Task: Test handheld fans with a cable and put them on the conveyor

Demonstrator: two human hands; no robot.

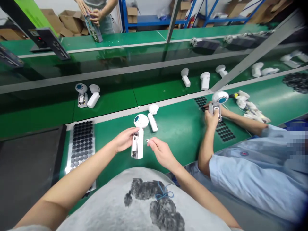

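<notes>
Green bench (183, 141): my left hand (125, 140) is gripping a white device (140, 144), long axis running toward me, just left of my right hand (162, 152), pinching a small piece (147, 140).

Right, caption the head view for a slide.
At a green workbench, the left hand holds a white device while the right hand pinches a small part beside it.

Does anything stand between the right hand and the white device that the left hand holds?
Nothing visible does. The right hand pinches a small piece, and only green table shows between it and the white device in the left hand.
</notes>
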